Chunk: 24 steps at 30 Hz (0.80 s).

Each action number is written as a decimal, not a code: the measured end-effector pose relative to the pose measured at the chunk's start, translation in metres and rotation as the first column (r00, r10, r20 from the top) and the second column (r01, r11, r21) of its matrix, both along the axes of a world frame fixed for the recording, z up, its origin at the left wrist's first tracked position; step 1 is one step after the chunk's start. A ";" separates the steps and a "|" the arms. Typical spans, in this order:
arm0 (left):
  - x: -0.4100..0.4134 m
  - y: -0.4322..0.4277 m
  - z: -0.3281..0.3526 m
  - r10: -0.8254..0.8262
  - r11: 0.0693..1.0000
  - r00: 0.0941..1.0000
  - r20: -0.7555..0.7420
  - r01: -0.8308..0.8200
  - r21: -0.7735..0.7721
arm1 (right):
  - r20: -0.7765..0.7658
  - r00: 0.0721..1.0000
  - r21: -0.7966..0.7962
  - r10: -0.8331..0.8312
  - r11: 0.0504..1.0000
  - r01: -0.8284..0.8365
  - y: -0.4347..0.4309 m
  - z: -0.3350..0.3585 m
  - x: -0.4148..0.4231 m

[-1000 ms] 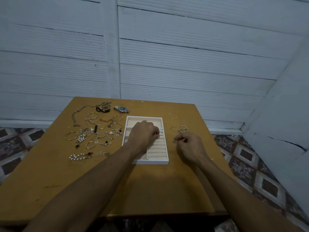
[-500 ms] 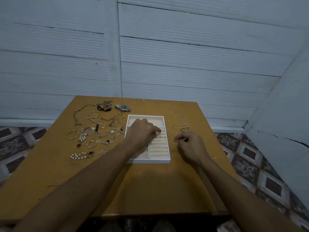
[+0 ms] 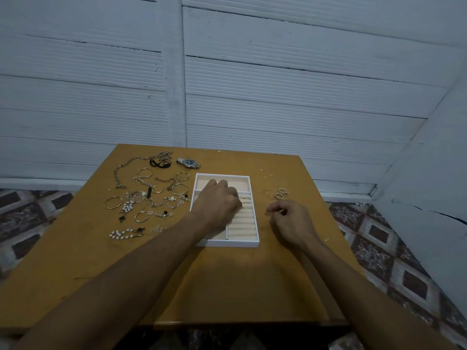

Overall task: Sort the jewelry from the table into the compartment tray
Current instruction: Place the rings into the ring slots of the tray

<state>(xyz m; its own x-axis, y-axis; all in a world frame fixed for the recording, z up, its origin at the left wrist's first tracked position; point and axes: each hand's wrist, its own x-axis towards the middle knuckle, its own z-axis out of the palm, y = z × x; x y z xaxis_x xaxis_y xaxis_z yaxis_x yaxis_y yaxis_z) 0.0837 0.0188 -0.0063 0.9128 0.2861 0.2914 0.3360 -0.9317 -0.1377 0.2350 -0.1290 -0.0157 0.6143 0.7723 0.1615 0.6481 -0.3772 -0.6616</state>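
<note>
A white plank wall [image 3: 278, 97] fills the upper part of the view, and patterned floor tiles [image 3: 374, 253] show on either side below it. A yellow-brown table [image 3: 227, 286] stands against the wall.

A white tray [image 3: 227, 243] with beige lining sits in the middle of the table. It has a wide compartment across the far end, a narrow one on the left and padded ring rolls on the right.

The left hand [image 3: 217, 200] lies over the tray, knuckles up. Its fingers are curled and its fingertips are down at the ring rolls, but I cannot tell whether they hold anything. The right hand [image 3: 288, 221] rests on the table just right of the tray, fingers curled, thumb and forefinger drawn together. Anything between them is too small to make out.

Most of the jewelry [image 3: 149, 195] lies spread on the table left of the tray: chains, bangles, hoops and a pearl bracelet [image 3: 125, 234]. A wristwatch [image 3: 188, 162] lies near the tray's far left corner. A small cluster of rings [image 3: 279, 194] lies beyond the right hand. One ring [image 3: 245, 198] sits in the ring rolls beside the left fingertips.
</note>
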 end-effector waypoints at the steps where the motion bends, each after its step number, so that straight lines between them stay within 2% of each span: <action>1: -0.001 -0.001 -0.001 -0.002 1.000 1.000 -0.016 0.002 0.013 | -0.002 1.000 0.001 -0.001 1.000 0.001 0.000 0.000 0.000; 12: -0.002 -0.006 0.000 0.030 0.999 0.997 -0.065 -0.029 0.022 | -0.013 1.000 0.023 -0.004 1.000 0.004 0.003 -0.001 0.004; 18: 0.001 -0.003 0.001 0.033 0.998 0.999 0.023 -0.032 -0.061 | -0.015 0.992 0.032 -0.125 0.992 0.125 -0.002 0.002 0.027; 24: 0.024 -0.009 0.014 0.072 0.981 0.991 0.110 -0.051 -0.187 | 0.053 0.981 -0.132 -0.188 0.972 0.193 -0.008 0.000 0.063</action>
<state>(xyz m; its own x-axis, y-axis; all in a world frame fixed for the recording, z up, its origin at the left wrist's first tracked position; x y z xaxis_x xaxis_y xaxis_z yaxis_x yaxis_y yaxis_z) 0.1078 0.0101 0.0079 0.8550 0.3992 0.3310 0.3974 -0.9145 0.0763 0.2975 -0.1369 -0.0155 0.7475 0.6581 0.0902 0.5802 -0.5807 -0.5710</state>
